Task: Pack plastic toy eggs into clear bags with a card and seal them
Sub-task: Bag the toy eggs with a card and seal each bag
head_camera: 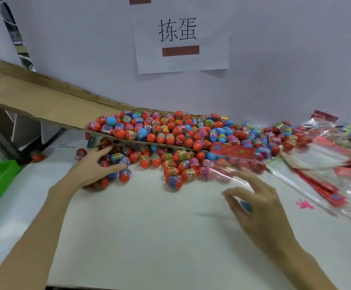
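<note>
"Toy eggs [170,132]: state position."

"Heaped across the lower end of the cardboard ramp [34,97] and spilled onto the table [149,227] beneath it. My left hand [91,166] is curled round a few at the near left edge of the heap."

"Right hand?"

"My right hand [260,206] has its fingers spread at the near edge of the clear bag [233,170], which carries the red card [233,151]. Blur prevents confirming a pinch on the bag."

"Failure modes?"

"One: drawing eggs from under the ramp lip probably unsettles the heap above, and loose eggs then roll towards the table edge. Two: if the bag is not firmly held, its mouth likely collapses, eggs miss, and the card shifts. Three: an overfull left hand drops eggs in transit."
</note>
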`<state>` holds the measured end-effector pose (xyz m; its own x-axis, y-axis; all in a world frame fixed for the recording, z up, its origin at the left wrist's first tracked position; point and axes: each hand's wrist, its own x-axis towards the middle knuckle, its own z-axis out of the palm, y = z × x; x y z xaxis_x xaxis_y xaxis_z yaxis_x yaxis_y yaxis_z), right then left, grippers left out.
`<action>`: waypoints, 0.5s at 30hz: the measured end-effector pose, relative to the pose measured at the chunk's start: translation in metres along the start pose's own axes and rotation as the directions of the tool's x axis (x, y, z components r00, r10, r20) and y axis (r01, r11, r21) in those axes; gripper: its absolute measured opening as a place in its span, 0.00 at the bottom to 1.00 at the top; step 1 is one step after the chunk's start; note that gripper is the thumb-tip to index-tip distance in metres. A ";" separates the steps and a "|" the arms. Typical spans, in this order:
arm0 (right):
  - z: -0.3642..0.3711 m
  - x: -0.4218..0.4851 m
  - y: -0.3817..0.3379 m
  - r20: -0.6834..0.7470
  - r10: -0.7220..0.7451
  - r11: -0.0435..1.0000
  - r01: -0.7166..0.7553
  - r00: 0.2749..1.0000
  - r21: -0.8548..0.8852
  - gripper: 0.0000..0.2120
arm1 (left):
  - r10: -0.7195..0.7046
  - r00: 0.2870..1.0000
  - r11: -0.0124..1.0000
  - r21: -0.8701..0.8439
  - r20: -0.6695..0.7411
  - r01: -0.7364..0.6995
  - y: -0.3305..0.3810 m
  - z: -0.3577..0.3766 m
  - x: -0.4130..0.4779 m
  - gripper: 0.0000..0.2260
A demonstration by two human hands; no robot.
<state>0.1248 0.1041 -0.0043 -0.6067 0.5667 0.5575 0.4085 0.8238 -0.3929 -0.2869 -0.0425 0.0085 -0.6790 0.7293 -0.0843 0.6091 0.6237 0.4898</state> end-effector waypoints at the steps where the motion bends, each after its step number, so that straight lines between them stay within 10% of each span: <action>1: 0.004 -0.001 0.002 0.061 -0.033 0.999 0.035 0.998 -0.029 0.05 | 0.026 0.999 0.998 0.061 0.024 -0.027 0.009 0.006 0.003 0.59; 11: 0.020 0.029 0.036 0.206 -0.170 0.981 0.186 0.964 -0.062 0.04 | 0.373 0.922 0.853 0.352 0.106 -0.386 0.119 0.087 -0.031 0.47; 15: 0.021 0.040 0.039 -0.064 -0.001 0.998 0.005 0.998 0.066 0.04 | 0.502 0.862 0.829 0.326 -0.072 -0.455 0.154 0.121 -0.050 0.30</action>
<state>0.1019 0.1591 -0.0130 -0.5619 0.5658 0.6035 0.3594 0.8241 -0.4379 -0.1093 0.0508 -0.0172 -0.3092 0.9213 0.2356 0.9473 0.2766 0.1617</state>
